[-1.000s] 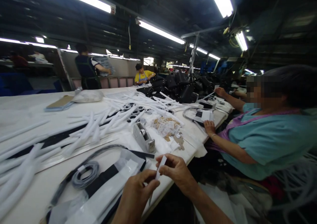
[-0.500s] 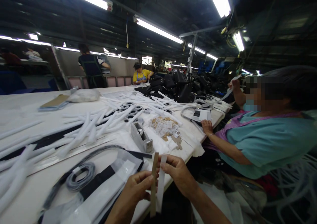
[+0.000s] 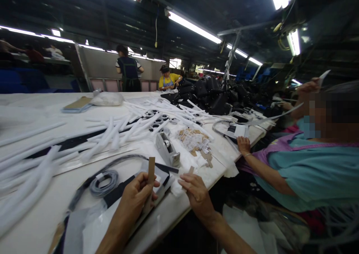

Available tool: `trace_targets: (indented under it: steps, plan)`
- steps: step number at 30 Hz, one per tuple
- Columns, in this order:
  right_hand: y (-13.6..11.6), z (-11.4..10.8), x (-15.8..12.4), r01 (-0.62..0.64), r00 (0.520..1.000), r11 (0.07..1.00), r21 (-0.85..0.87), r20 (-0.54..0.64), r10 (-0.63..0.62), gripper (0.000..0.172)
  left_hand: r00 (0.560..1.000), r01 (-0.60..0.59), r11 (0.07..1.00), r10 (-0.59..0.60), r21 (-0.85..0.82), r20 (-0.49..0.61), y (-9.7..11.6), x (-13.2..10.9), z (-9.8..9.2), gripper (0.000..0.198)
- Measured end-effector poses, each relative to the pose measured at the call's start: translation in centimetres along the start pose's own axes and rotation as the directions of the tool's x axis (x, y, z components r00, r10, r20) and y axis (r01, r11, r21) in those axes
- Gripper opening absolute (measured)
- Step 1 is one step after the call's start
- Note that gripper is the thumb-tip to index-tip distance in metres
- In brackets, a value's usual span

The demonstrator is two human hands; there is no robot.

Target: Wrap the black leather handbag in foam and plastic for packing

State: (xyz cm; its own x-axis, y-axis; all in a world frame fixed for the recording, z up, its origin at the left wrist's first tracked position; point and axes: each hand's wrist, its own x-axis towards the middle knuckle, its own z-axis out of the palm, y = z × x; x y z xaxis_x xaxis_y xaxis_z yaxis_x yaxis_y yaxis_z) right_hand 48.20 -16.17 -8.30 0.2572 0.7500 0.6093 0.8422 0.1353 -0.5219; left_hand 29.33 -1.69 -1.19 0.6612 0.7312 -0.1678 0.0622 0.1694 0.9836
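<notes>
My left hand (image 3: 140, 196) is closed around a narrow brown cardboard strip (image 3: 151, 170), which stands upright between thumb and fingers. Over the table edge, my right hand (image 3: 196, 190) has its fingers stretched out, palm turned down. Beneath its fingertips lies crumpled white material (image 3: 176, 188), and a small tan piece (image 3: 191, 169) shows just behind the fingers; whether the hand touches it I cannot tell. Under my left forearm are white and black flat pieces in clear plastic (image 3: 95, 228). A coil of grey cord (image 3: 104, 183) rests left of that hand.
A grey tape dispenser (image 3: 166, 149) stands ahead, with a heap of paper and cardboard scraps (image 3: 195, 140) beside it. White foam tubes (image 3: 112, 132) spread across the table. At right, a co-worker in a teal shirt (image 3: 283, 164) handles a long pale strip (image 3: 275, 117).
My hands have moved apart, the left going left and up with the brown strip. The white strip has left my right fingers' pinch. The co-worker's raised hand has moved, and the view has shifted.
</notes>
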Motion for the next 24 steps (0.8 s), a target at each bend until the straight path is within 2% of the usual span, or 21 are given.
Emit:
trace_targets:
  steps: [2,4,6,8,10,11,13,16,18,20,22,24]
  plan:
    - [0.9,1.7,-1.9,-0.015,0.978,0.999,-0.038,0.208,0.023,0.04,1.0,-0.016,1.0,0.016,-0.011,-0.005,-0.2,0.1,-0.6,0.036]
    - [1.4,2.2,-2.8,-0.052,0.944,0.998,-0.041,0.324,0.063,0.054,1.0,-0.006,1.0,0.006,-0.019,-0.011,-0.2,0.0,-1.3,0.043]
    - [1.4,1.7,-2.5,-0.104,0.958,0.994,-0.016,0.267,0.105,0.046,0.999,0.01,1.0,-0.011,-0.027,-0.031,-0.1,-0.2,-2.0,0.054]
    - [0.8,0.7,-0.8,-0.121,0.985,0.993,0.01,0.123,0.119,0.032,0.998,0.024,0.999,-0.026,-0.046,-0.05,0.2,-0.4,-2.6,0.067]
    - [-0.2,0.1,1.6,-0.041,0.999,0.999,0.015,0.026,0.04,0.026,0.998,0.028,0.996,-0.033,-0.088,-0.052,0.4,-0.6,-2.9,0.075]
    - [-1.0,0.0,2.9,0.029,0.999,0.999,0.016,0.016,-0.029,0.027,0.998,0.029,0.993,-0.034,-0.114,-0.047,0.5,-0.6,-3.0,0.078]
    - [-2.9,0.7,5.4,0.187,0.98,0.982,0.028,0.058,-0.188,0.035,0.998,0.032,0.986,-0.039,-0.166,-0.044,0.6,-0.5,-2.9,0.081]
    - [-5.9,2.8,8.2,0.376,0.908,0.925,0.053,0.175,-0.38,0.045,0.998,0.027,0.973,-0.039,-0.228,-0.046,0.4,-0.5,-2.7,0.087]
    - [-7.3,4.4,9.5,0.466,0.849,0.88,0.09,0.234,-0.473,0.04,0.999,0.011,0.97,-0.022,-0.244,-0.041,0.2,-0.7,-2.8,0.088]
    - [-7.9,5.8,10.6,0.519,0.808,0.843,0.139,0.242,-0.537,0.032,1.0,0.014,0.975,-0.019,-0.223,-0.02,0.2,-1.0,-3.6,0.087]
    - [-8.0,6.9,11.4,0.522,0.81,0.833,0.185,0.198,-0.552,0.027,1.0,0.021,0.991,-0.022,-0.131,0.001,0.5,-1.1,-5.4,0.076]
    - [-7.9,7.8,12.1,0.478,0.841,0.844,0.244,0.149,-0.52,0.026,0.997,-0.02,0.994,0.028,0.108,-0.079,1.0,-1.0,-8.1,0.057]
